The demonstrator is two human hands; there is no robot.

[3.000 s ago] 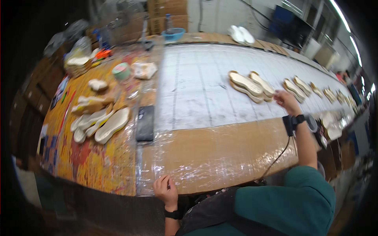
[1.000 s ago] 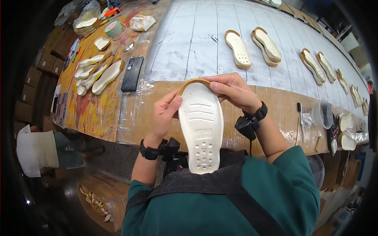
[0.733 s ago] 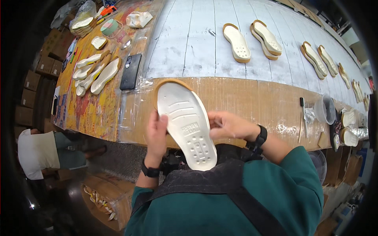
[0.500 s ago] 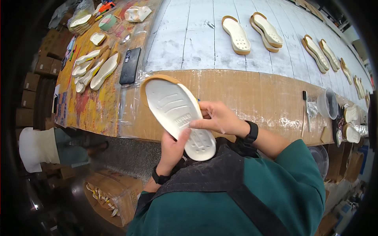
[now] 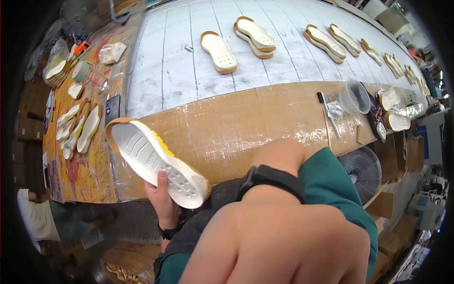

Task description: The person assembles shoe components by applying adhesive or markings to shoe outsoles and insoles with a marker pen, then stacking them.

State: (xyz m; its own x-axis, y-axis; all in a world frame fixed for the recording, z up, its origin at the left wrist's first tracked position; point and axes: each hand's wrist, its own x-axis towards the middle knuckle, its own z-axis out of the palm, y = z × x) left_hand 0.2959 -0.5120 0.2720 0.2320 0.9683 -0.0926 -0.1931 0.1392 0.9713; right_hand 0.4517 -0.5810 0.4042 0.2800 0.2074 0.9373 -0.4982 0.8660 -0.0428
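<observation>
My left hand [image 5: 163,201] grips a white shoe sole [image 5: 182,179] near its heel end, thumb on the inner face and fingers beneath. The sole has a tan rim round its far end, a yellow strip along one side, ridges and small round dimples. Raised close to the camera, my right hand [image 5: 283,241] fills the lower middle with its back and knuckles. Its fingers run toward the lower edge, and their tips are hidden. A black band circles that wrist. The right hand is apart from the sole.
Several soles [image 5: 220,53] stand in a row on the white lined table [image 5: 165,71]. More soles [image 5: 89,128] lie on the paint-stained board at left. A clear plastic tub [image 5: 354,97] and a black-capped brush [image 5: 328,113] rest at right, above a fan [image 5: 362,168]. Another person [image 5: 40,220] is at left.
My right hand has let go of the sole and come up close to the camera. The left hand still holds the sole. The view has shifted to the right.
</observation>
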